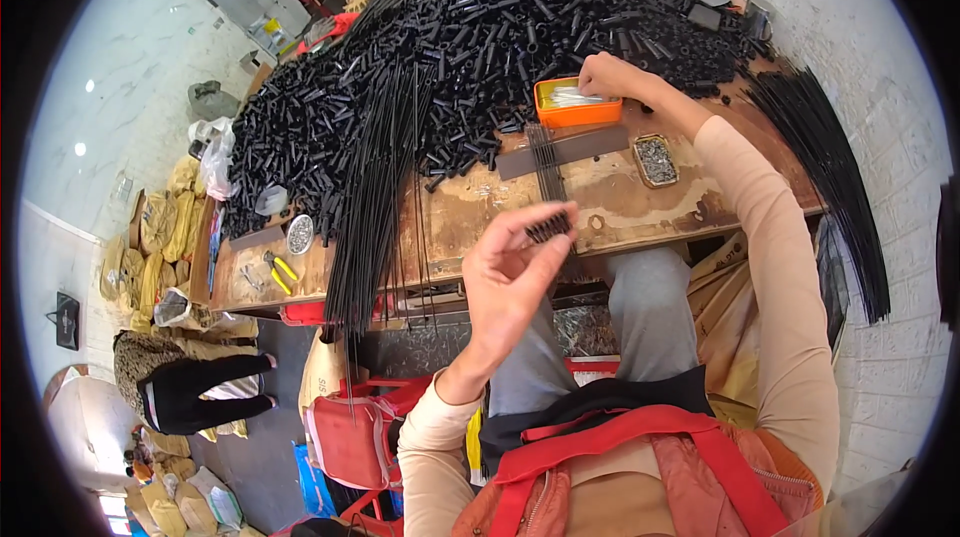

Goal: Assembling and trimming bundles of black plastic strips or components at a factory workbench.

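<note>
My left hand [512,272] is raised in front of the table edge. Between its thumb and fingers is a short dark ridged piece [548,228], rather like a coil spring. My right hand [604,75] reaches into an orange box [580,115] of thin white sticks [566,97]. Its fingers curl down, and their tips are hidden, so what they pinch cannot be made out. Just below the box, several thin dark rods [543,152] lie across a flat grey-brown bar [595,144]. They run toward the table edge behind my left hand.
A big heap of black tubes [480,32] covers the back of the wooden table [640,199]. Long black rods [372,207] overhang its front edge; more [835,187] stand by the right wall. A tin of small metal parts [655,160] and yellow-handled pliers [280,272] lie nearby. A person [190,382] bends at left.
</note>
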### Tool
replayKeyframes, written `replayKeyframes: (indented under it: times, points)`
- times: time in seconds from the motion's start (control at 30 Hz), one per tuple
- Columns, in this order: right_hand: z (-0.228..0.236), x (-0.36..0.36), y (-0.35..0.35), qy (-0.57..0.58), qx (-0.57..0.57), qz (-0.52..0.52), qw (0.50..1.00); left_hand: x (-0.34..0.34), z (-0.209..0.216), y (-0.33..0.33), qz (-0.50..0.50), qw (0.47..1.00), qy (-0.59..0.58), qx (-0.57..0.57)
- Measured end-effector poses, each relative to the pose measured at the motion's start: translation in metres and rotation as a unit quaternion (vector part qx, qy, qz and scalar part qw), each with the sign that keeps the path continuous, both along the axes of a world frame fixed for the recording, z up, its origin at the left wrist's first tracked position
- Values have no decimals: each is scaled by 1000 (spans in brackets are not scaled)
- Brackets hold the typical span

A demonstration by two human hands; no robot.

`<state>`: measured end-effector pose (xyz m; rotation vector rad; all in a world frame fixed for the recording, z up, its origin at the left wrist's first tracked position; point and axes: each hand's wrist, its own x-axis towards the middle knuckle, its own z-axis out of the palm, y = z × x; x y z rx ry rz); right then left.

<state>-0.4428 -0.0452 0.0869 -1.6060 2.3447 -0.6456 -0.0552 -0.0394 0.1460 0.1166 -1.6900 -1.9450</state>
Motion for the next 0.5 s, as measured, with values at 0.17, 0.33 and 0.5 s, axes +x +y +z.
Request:
replayKeyframes:
  times: [0.17,0.33,0.5]
  points:
    - [22,30,22,114,-99,-17,988,-6,11,7,19,999,-24,34]
    - [91,141,86,105,-242,138,955,-6,7,-8,2,999,-42,29]
    - [108,216,141,153,-299,157,929,-9,14,-6,0,998,-27,52]
